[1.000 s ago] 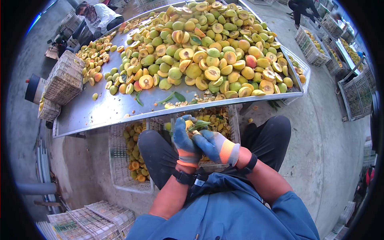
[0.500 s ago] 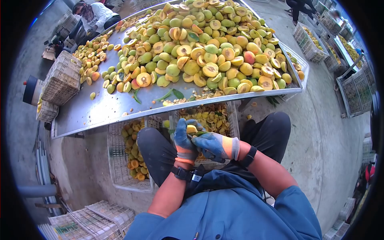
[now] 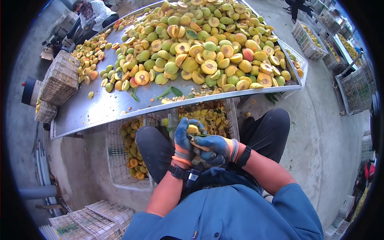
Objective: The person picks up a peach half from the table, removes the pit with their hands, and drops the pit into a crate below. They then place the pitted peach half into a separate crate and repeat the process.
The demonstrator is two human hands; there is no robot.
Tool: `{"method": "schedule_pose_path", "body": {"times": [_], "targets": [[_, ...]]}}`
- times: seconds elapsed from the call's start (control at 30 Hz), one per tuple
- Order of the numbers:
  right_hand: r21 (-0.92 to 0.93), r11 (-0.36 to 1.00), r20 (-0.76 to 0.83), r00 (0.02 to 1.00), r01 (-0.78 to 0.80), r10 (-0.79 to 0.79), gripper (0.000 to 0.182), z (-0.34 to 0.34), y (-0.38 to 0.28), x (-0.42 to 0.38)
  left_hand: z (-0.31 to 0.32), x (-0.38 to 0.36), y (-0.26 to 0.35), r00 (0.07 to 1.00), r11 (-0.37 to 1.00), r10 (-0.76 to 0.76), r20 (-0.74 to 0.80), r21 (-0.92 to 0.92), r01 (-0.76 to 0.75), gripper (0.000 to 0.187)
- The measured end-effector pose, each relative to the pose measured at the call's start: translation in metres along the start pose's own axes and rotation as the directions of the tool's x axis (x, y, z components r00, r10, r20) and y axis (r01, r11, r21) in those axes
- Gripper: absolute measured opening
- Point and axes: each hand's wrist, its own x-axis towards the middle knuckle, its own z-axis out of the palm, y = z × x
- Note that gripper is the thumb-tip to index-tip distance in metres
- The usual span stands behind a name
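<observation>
In front of my lap, my left hand (image 3: 185, 140) is closed around a yellow peach (image 3: 193, 129), with its pale yellow surface showing between the gloved fingers. My right hand (image 3: 214, 149) is shut right beside it, gripping a small tool with a tan handle (image 3: 201, 145); its working end is hidden against the fruit. Both hands wear blue-coated gloves with orange and grey cuffs. Above them on the metal table (image 3: 92, 114) lies a large heap of green and yellow peaches (image 3: 192, 60), many halved and some with stones showing.
Below the table edge stand a crate of cut fruit pieces (image 3: 206, 118) and another white crate (image 3: 120, 176) with fruit. Stacked crates (image 3: 60, 78) are at the table's left end. A person (image 3: 94, 18) sits at the far left. More crates (image 3: 308, 42) stand at right.
My right hand has turned and curled its fingers more, so the tan handle now shows. My left hand keeps the peach in nearly the same place. The view has shifted slightly.
</observation>
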Motion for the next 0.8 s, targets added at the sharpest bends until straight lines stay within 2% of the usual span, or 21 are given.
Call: {"method": "schedule_pose_path", "body": {"times": [0.07,0.13,0.17,0.2,0.23,0.27,0.3,0.33,0.37,0.4,0.47,0.53,0.57,0.6,0.63,0.67,0.73,0.8], "targets": [[-0.049,0.998,-0.05,0.998,0.041,-0.043,0.038,0.005,-0.001,0.001,0.006,0.004,0.009,0.999,1.0,-0.028,0.022,0.015,0.028,0.042],[-0.098,0.992,-0.095,0.992,0.073,-0.082,0.037,0.007,0.001,0.0,0.008,0.005,0.022,0.981,0.977,0.146,-0.132,0.177,-0.121,0.037],[-0.082,0.991,-0.004,0.994,0.11,-0.11,0.038,0.007,0.002,-0.005,0.01,0.006,0.034,0.909,0.972,0.23,-0.347,0.125,-0.198,0.031],[-0.062,0.988,0.087,0.987,0.144,-0.138,0.039,0.007,0.002,-0.01,-0.017,0.007,0.039,0.814,0.814,0.526,-0.248,0.423,-0.397,0.026],[-0.363,0.931,-0.073,0.996,0.03,-0.06,0.044,0.007,-0.005,-0.013,-0.045,0.008,0.052,0.566,0.288,0.823,0.037,0.833,-0.473,0.028],[-0.787,0.616,-0.193,0.928,0.047,-0.317,0.051,0.008,0.011,-0.001,-0.033,-0.006,0.08,0.601,0.528,0.785,-0.152,0.671,-0.52,0.025],[-0.932,0.297,-0.302,0.896,-0.206,-0.326,0.051,0.006,0.009,-0.003,-0.053,-0.012,0.101,0.556,0.479,0.819,-0.144,0.706,-0.522,0.02],[-0.896,-0.056,-0.391,0.842,-0.441,-0.372,0.051,0.004,0.01,-0.007,-0.072,-0.017,0.127,0.574,0.582,0.772,-0.271,0.665,-0.468,0.017],[-0.894,-0.033,-0.404,0.836,-0.446,-0.37,0.05,-0.009,0.018,-0.006,-0.103,-0.014,0.15,0.511,0.368,0.847,-0.145,0.854,-0.368,0.023],[-0.891,-0.013,-0.417,0.83,-0.453,-0.37,0.05,-0.021,0.026,-0.002,-0.1,-0.021,0.172,0.444,-0.266,0.864,0.238,0.964,0.001,0.031],[-0.874,-0.014,-0.448,0.817,-0.485,-0.365,0.051,-0.025,0.03,0.004,-0.088,-0.011,0.188,0.42,-0.504,0.806,0.418,0.856,0.115,0.035],[-0.905,0.015,-0.4,0.84,-0.424,-0.367,0.05,-0.034,0.037,0.008,-0.054,0.019,0.185,0.563,-0.225,0.794,0.229,0.971,-0.078,0.034],[-0.941,0.084,-0.329,0.823,-0.329,-0.464,0.048,-0.03,0.037,0.004,-0.044,0.044,0.179,0.629,-0.192,0.732,0.263,0.965,-0.18,0.034],[-0.963,0.167,-0.269,0.774,-0.211,-0.573,0.047,-0.032,0.039,0.004,-0.043,0.077,0.173,0.609,-0.336,0.66,0.44,0.898,-0.284,0.041],[-0.959,0.167,-0.283,0.761,-0.228,-0.584,0.046,-0.033,0.037,0.004,-0.024,0.1,0.161,0.661,-0.234,0.642,0.39,0.92,-0.315,0.046],[-0.955,0.169,-0.296,0.744,-0.244,-0.599,0.046,-0.035,0.035,0.003,-0.011,0.126,0.155,0.616,-0.39,0.575,0.538,0.842,-0.372,0.052],[-0.943,0.118,-0.313,0.718,-0.31,-0.622,0.045,-0.04,0.034,0.0,0.008,0.175,0.135,0.648,-0.409,0.552,0.525,0.848,-0.338,0.061],[-0.941,0.166,-0.332,0.699,-0.296,-0.634,0.045,-0.04,0.037,-0.004,0.004,0.217,0.121,0.651,-0.544,0.503,0.569,0.793,-0.273,0.061]]}}
